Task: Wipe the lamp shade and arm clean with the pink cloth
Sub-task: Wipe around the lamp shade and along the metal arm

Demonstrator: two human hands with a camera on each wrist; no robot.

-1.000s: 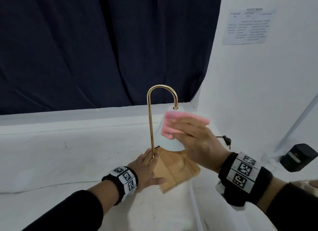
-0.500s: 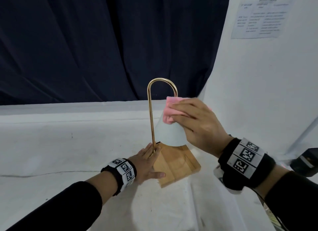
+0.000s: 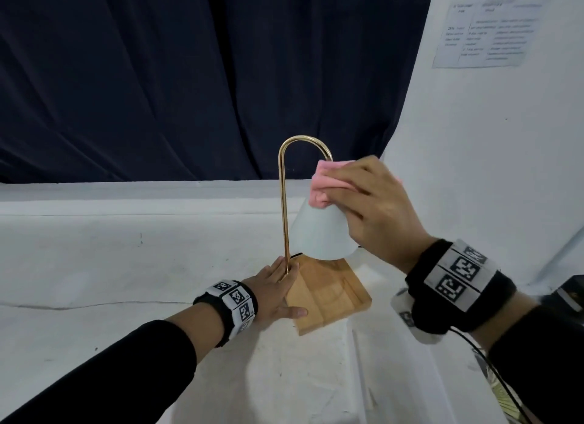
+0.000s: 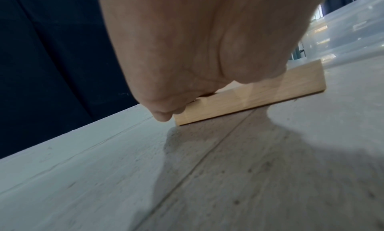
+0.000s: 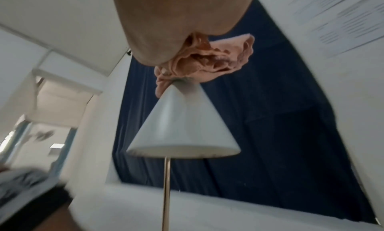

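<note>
A small lamp stands on the white table: a wooden base (image 3: 331, 297), a curved brass arm (image 3: 283, 208) and a white cone shade (image 3: 319, 234). My right hand (image 3: 363, 202) grips the bunched pink cloth (image 3: 328, 183) and presses it on the top of the shade, where the arm meets it. In the right wrist view the pink cloth (image 5: 205, 60) sits crumpled on the shade (image 5: 182, 124) tip. My left hand (image 3: 278, 290) lies flat on the near-left corner of the base beside the arm's foot, thumb along the base's edge. The left wrist view shows the palm on the wooden base (image 4: 249, 96).
A dark blue curtain (image 3: 189, 75) hangs behind the table. A white wall with a printed sheet (image 3: 486, 31) rises at the right. A black device (image 3: 568, 294) sits at the far right edge. A seam (image 3: 357, 360) runs down the table in front of the lamp.
My right hand has slid the pink cloth up the shade, from its side to its top near the arm. The left hand has stayed on the base.
</note>
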